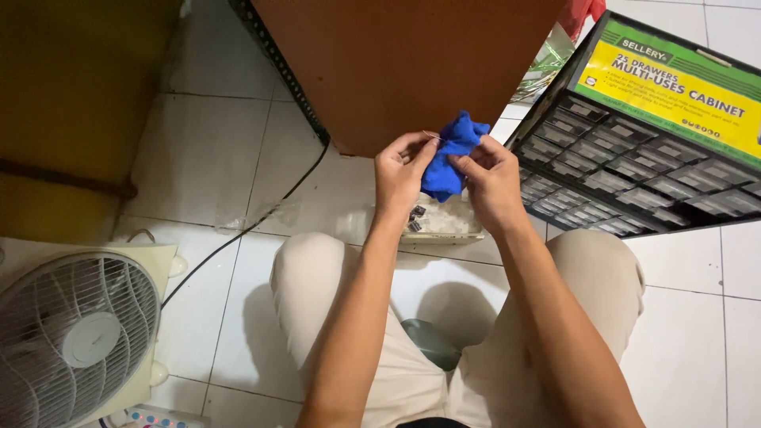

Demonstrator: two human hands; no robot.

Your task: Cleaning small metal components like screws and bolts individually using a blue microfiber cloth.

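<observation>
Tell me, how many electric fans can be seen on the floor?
1. A cream-white box fan with a round grille stands on the white tiled floor at the lower left, partly cut off by the frame; others may be hidden.

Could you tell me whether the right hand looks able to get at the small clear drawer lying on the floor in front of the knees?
Probably yes. The clear drawer lies just below the right hand with nothing between them, though that hand is pinching the blue cloth together with the left hand.
</observation>
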